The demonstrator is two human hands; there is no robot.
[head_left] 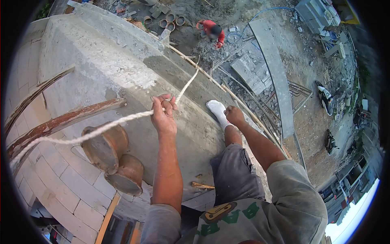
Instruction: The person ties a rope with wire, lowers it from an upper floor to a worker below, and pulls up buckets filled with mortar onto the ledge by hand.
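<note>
A thick white rope (122, 121) crosses from the far left to my left hand (164, 116). My fingers are closed on it, palm turned up. Past the hand, the rope runs on to a thin end over the ledge's outer edge. My right hand (234, 116) is curled into a fist beside the white sock (216, 108) on my foot; whatever it may hold is hidden. That foot stands on the grey concrete ledge (185, 134). Left of my left forearm are two dirty buckets, one larger (105, 147) and one smaller (126, 175).
Wooden poles (65, 120) jut in from the left above a block wall (77, 187). A bamboo pole (243, 106) follows the ledge's outer edge, with a drop beyond. Far below, a person in red (212, 31) works near several buckets (170, 18). A long grey plank (276, 77) slopes there.
</note>
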